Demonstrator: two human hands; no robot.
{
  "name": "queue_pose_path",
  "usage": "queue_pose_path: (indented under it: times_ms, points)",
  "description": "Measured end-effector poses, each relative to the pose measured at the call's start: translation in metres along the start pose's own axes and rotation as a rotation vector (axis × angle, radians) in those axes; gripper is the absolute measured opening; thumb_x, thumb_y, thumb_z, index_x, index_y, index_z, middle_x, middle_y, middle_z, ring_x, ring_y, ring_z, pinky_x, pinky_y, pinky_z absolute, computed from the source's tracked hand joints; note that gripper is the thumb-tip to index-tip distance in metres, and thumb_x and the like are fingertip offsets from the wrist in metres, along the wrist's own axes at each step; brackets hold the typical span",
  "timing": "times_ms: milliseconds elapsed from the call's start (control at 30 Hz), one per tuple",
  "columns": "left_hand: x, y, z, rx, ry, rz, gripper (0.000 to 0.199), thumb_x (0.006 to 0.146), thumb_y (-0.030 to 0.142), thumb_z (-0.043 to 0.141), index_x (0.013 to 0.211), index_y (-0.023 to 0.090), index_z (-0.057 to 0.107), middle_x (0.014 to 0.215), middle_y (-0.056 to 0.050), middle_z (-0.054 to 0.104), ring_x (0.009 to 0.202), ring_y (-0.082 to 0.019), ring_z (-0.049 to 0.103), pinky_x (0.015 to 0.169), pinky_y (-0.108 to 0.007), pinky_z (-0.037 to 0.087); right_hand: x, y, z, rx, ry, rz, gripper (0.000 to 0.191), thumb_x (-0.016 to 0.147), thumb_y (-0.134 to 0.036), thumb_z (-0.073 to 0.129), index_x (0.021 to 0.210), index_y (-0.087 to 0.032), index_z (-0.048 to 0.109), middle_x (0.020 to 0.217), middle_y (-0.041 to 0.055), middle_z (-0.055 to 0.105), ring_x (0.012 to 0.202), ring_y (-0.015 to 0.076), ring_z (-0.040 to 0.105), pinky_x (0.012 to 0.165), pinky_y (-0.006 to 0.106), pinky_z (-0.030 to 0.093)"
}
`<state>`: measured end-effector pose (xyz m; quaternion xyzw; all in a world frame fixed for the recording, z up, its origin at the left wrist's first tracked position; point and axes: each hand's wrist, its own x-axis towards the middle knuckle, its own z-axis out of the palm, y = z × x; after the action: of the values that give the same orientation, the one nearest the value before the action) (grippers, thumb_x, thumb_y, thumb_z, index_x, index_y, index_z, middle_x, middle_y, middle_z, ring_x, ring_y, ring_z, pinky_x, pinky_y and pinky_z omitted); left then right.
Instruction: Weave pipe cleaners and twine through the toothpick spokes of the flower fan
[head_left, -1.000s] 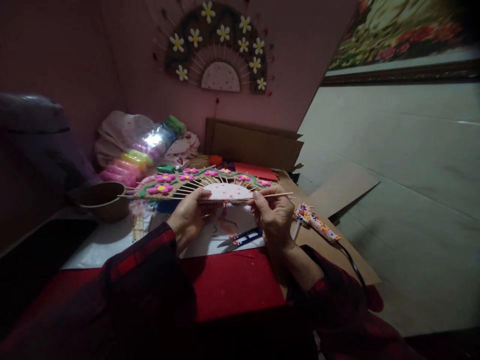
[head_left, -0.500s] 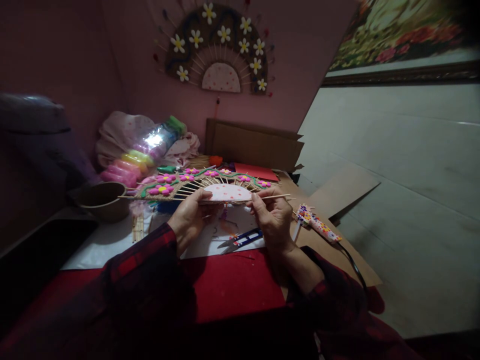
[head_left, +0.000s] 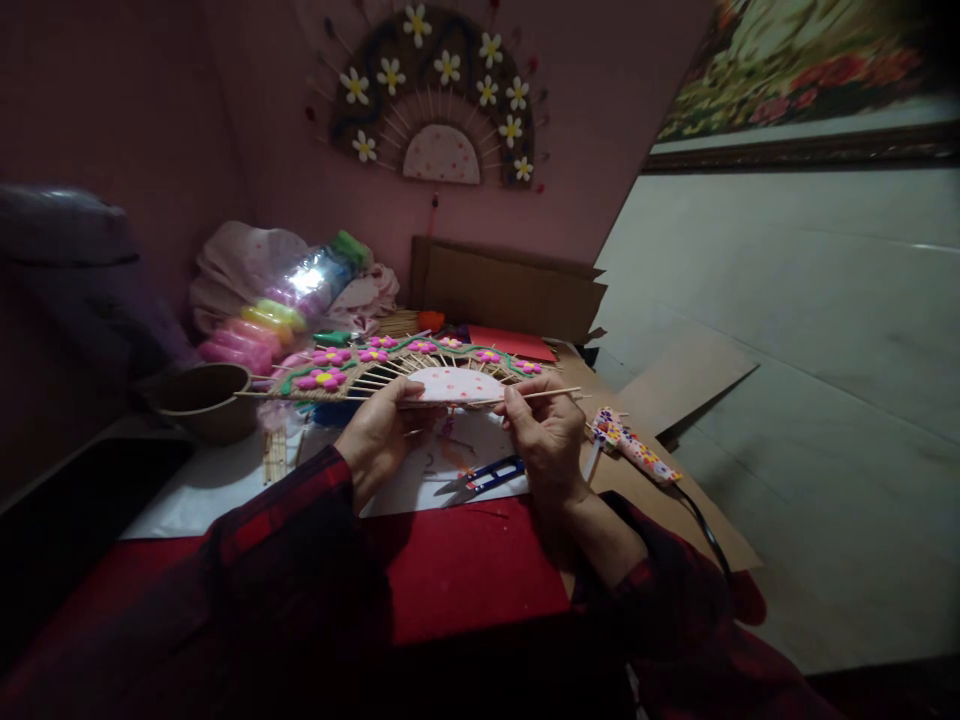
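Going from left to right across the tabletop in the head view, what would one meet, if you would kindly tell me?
Bowl, short sticks, left hand, blue-handled snips, right hand, flower-patterned tool.

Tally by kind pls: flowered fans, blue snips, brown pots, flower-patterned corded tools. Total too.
Flowered fans: 2 (held fan, wall fan)
Blue snips: 1
Brown pot: 1
Flower-patterned corded tool: 1
Total: 5
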<state>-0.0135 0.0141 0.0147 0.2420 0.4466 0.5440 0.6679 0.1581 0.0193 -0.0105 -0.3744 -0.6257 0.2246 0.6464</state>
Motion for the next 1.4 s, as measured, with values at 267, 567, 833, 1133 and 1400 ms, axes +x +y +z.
queue_pose_path:
  times_ms: [267, 567, 833, 1133, 1400]
  points:
    - [-0.001, 0.003, 0.001, -0.002, 0.023, -0.004, 0.014, 0.075, 0.019, 0.049, 0.074, 0.013, 0.061, 0.064, -0.008, 0.065, 0.060, -0.016, 0.059, 0.057, -0.027, 0.044, 0.004, -0.004, -0.002, 0.111, 0.094, 0.046, 0.014, 0.082, -0.029, 0.061, 0.077, -0.020, 0.051, 0.059, -0.0041, 0.062, 0.044, 0.0074, 0.053, 0.044, 0.020, 0.043]
    - [-0.001, 0.001, 0.002, -0.007, 0.029, -0.003, 0.015, 0.076, 0.019, 0.049, 0.078, 0.012, 0.062, 0.065, -0.008, 0.065, 0.059, -0.016, 0.059, 0.055, -0.027, 0.044, 0.002, -0.004, 0.000, 0.169, 0.024, 0.079, 0.014, 0.081, -0.029, 0.063, 0.078, -0.020, 0.052, 0.060, -0.0039, 0.063, 0.045, 0.0075, 0.054, 0.044, 0.020, 0.044]
    - [-0.001, 0.002, 0.001, -0.007, 0.018, -0.006, 0.014, 0.075, 0.019, 0.050, 0.077, 0.012, 0.062, 0.063, -0.008, 0.065, 0.058, -0.016, 0.059, 0.056, -0.027, 0.044, 0.003, 0.004, 0.002, 0.102, 0.049, 0.050, 0.014, 0.081, -0.029, 0.062, 0.077, -0.019, 0.053, 0.060, -0.0042, 0.063, 0.044, 0.0069, 0.053, 0.043, 0.019, 0.042]
    - [0.000, 0.001, 0.000, -0.006, 0.021, 0.001, 0.014, 0.074, 0.020, 0.050, 0.075, 0.012, 0.061, 0.063, -0.008, 0.065, 0.061, -0.017, 0.059, 0.058, -0.028, 0.044, 0.005, -0.004, -0.002, 0.166, 0.100, 0.119, 0.017, 0.080, -0.030, 0.063, 0.077, -0.019, 0.050, 0.057, -0.0046, 0.063, 0.040, 0.0071, 0.052, 0.037, 0.017, 0.038]
    - [-0.002, 0.002, 0.002, -0.008, 0.019, 0.008, 0.013, 0.073, 0.019, 0.051, 0.076, 0.013, 0.061, 0.064, -0.008, 0.065, 0.059, -0.017, 0.059, 0.057, -0.028, 0.043, 0.000, -0.004, 0.003, 0.148, -0.072, 0.109, 0.014, 0.081, -0.030, 0.062, 0.078, -0.019, 0.054, 0.062, -0.0031, 0.064, 0.046, 0.0077, 0.056, 0.040, 0.018, 0.043]
